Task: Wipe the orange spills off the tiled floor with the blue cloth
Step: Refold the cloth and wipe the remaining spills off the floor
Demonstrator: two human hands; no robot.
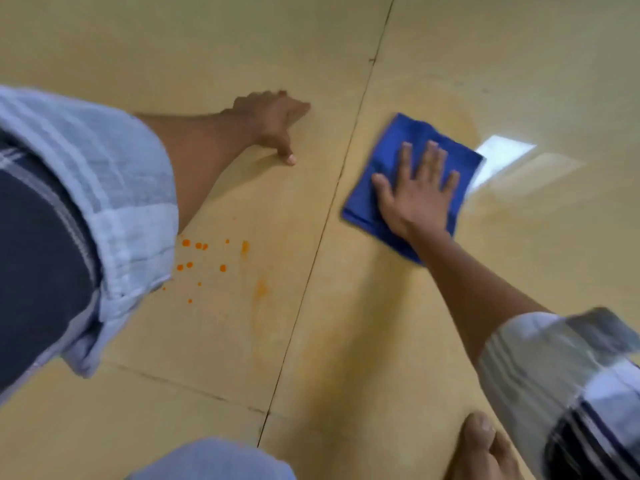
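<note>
Nearest the camera, a bare foot [483, 445] rests on the glossy pale yellow tiled floor [363, 341], just right of a dark grout line [322, 237] that runs away from the viewer; a fold of light blue-grey fabric [214, 459] shows at the bottom edge. A second grout line crosses at the lower left. Further on, left of the long grout line, a scatter of small orange spill droplets [201, 261] lies on the floor, with a faint orange smear [259, 289] just to their right. Both lie close to the rolled pale striped sleeve [114, 188] of the left arm.

Beyond them, the left hand [273, 123] is planted on the floor with fingers spread, holding nothing. Across the grout line, on the next tile, the right hand [415, 192] lies flat and open, fingers splayed, pressing down on the folded blue cloth [398, 140]. The cloth lies well apart from the droplets. A faint yellowish wet patch [464, 123] borders the cloth's far edge, and a bright window reflection [502, 154] shines on the floor just to its right.
</note>
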